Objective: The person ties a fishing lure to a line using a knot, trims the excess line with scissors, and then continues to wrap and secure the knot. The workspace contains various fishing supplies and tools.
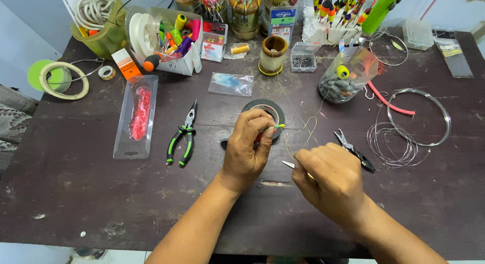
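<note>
Left hand (pixel 246 148) pinching small yellow-green float (pixel 277 126); right hand (pixel 328 177) clenched on thin metal tool (pixel 288 164), line (pixel 303 130) between.

Green-handled pliers (pixel 183 137) lie on the dark worktop (pixel 76 183) beside a clear packet of red lures (pixel 137 116); coiled wire (pixel 410 123) lies at the right.

A single head-worn camera looked steeply down and forward over the dark desk (pixel 76 183), close enough that both forearms entered from the bottom edge. The left hand (pixel 247 148) and right hand (pixel 328 178) sat near the frame's centre. The desk's far edge, crowded with containers, ran along the top; pale floor showed at the bottom left.
</note>
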